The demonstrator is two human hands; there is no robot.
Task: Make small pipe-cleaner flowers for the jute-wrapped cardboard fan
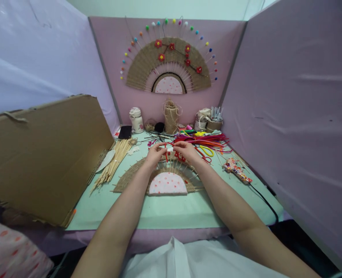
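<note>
Both hands are raised over the upper edge of a twine-wrapped fan [133, 175] lying on the table. My left hand [157, 153] pinches a red pipe cleaner [166, 154], its fingertips closed. My right hand [186, 151] is close beside it, its thumb and fingers closed on the same bent red strip. The fan has a white half-circle [167, 183] with pink dots at its base and thin sticks spreading from it. Small red flower shapes show on the fan beneath my right hand, partly covered by it.
Bamboo sticks [114, 160] lie at left beside a cardboard sheet [43, 154]. Pipe cleaners [205, 141], scissors [207, 151] and a patterned glue gun [236, 170] with a black cord are at right. Behind stand a twine roll [171, 117] and a jar [136, 120]; a finished-looking fan [143, 63] hangs above.
</note>
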